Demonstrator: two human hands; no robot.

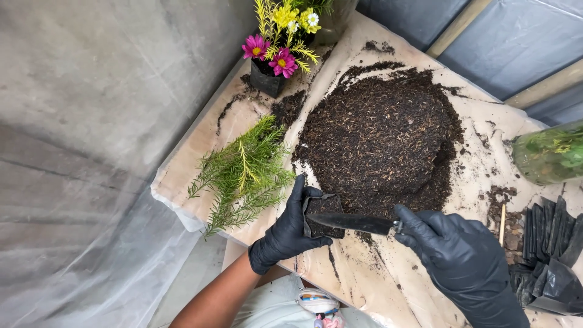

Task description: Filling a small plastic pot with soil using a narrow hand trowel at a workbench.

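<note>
In the head view, the left hand (285, 234), in a black glove, is gripping a small black nursery bag (322, 215) at the lower centre of the frame, with the fingers curled around its left side. The bag is filled with dark soil (almost to the rim). The right hand (452, 255), also gloved, is closing fully around the handle of a dark trowel (355, 223), and its blade is lying across the bag's mouth. Just above them, a big soil heap (379, 130) is sitting on the covered table (200, 143). Green cuttings (243, 173) are lying at centre left, a flowering plant (280, 48) is standing at the top, and empty black bags (546, 243) are lying at the right edge.
</note>
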